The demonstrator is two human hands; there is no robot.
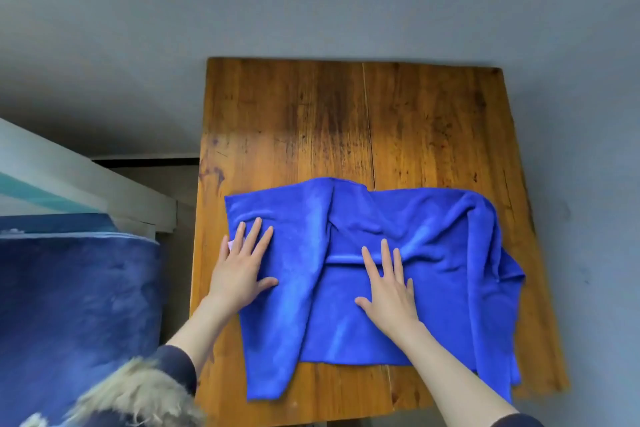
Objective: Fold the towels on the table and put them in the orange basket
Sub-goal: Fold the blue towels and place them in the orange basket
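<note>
A bright blue towel [433, 246] lies spread and rumpled over the near half of the wooden table [346, 121]. Its right edge is bunched and hangs a little past the table's right side. My left hand [242, 270] presses flat on the towel's left part, fingers straight and spread. My right hand [389, 291] lies flat on the towel's middle, fingertips at a horizontal fold line. A small pale patch peeks out at the towel's left edge beside my left hand. No orange basket is in view.
A grey wall rises behind the table. At the left stand a dark blue cloth-covered shape [76, 305] and a white frame [86, 184]. A fur-trimmed dark garment [131, 395] sits at the bottom left.
</note>
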